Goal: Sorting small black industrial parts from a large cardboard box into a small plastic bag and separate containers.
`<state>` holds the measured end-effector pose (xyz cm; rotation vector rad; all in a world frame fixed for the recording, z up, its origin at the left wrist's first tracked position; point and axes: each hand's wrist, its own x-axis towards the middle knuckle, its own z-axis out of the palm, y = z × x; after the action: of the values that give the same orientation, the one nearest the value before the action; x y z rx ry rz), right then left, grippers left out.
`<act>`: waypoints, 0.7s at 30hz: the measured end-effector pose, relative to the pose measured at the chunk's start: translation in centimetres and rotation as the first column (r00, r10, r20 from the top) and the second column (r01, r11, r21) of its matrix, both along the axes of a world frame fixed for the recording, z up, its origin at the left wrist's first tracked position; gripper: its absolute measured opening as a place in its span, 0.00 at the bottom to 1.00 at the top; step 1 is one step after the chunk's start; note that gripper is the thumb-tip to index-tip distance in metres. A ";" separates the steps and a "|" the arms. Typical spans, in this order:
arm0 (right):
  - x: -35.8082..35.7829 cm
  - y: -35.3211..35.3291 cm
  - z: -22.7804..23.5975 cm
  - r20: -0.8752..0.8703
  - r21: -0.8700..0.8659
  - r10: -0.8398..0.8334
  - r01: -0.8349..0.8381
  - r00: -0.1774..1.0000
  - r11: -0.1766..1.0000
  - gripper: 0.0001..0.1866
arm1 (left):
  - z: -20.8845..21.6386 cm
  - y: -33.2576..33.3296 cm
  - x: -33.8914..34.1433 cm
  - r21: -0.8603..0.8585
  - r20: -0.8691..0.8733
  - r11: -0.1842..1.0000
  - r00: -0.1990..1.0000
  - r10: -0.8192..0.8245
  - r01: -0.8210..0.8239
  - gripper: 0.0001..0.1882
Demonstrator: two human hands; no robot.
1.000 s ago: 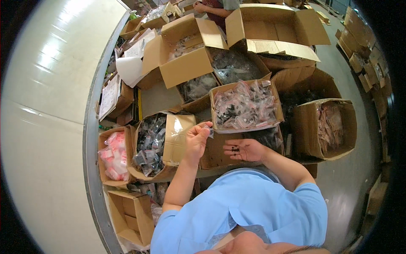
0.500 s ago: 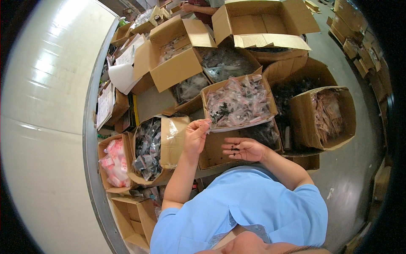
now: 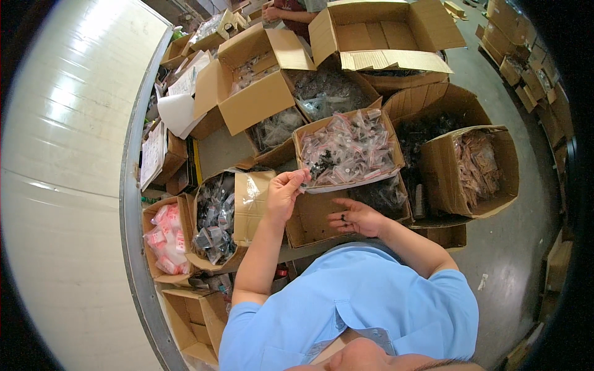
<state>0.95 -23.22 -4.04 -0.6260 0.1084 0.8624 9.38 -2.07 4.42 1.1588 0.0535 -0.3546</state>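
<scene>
My left hand [image 3: 286, 193] is pinched at the near left corner of a shallow cardboard box [image 3: 352, 183]. Between its fingertips is what looks like the edge of a small clear zip bag, mostly hidden by the fingers. Many clear zip bags [image 3: 365, 145] with red strips fill that box. A heap of small black parts [image 3: 320, 162] lies on the bags at the left, just beyond my left hand. My right hand [image 3: 361, 219] is held palm up below the box, fingers slightly curled, with a few small black parts [image 3: 343, 217] resting on them.
Left of my arm stand a carton [image 3: 241, 216] of dark bagged parts and a box of pink-and-white bags [image 3: 166, 241]. At right, a tilted carton [image 3: 442, 176] holds brownish pieces. Open cartons [image 3: 257, 102] crowd the far side, where another person's hand [image 3: 270, 12] shows.
My right hand has shifted slightly, and its fingers have curled in around the black parts. My left hand stays pinched near the box corner, almost unmoved.
</scene>
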 end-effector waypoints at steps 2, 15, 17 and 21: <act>0.0 0.1 0.4 0.022 -0.156 0.003 0.000 1.000 0.988 0.36 | -0.7 0.6 0.3 0.064 0.054 0.997 0.998 -0.039 0.036 0.05; 0.1 -0.3 -0.7 0.021 -0.047 -0.039 0.040 0.999 0.998 0.32 | 0.2 -0.5 2.4 0.235 0.129 0.971 0.989 -0.076 0.044 0.11; 0.2 -0.5 -0.9 -0.040 0.019 -0.016 0.016 0.999 1.000 0.30 | 0.0 -0.4 3.1 0.283 0.168 0.956 0.978 -0.123 0.071 0.11; 0.4 -0.8 -1.4 -0.114 0.144 -0.008 0.025 0.993 0.989 0.28 | 0.5 -0.6 4.5 0.358 0.110 0.916 0.966 -0.235 0.182 0.11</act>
<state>1.38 -23.99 -5.46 -0.4386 0.1518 0.8815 13.83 -2.71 4.89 1.5439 -0.1484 -0.4583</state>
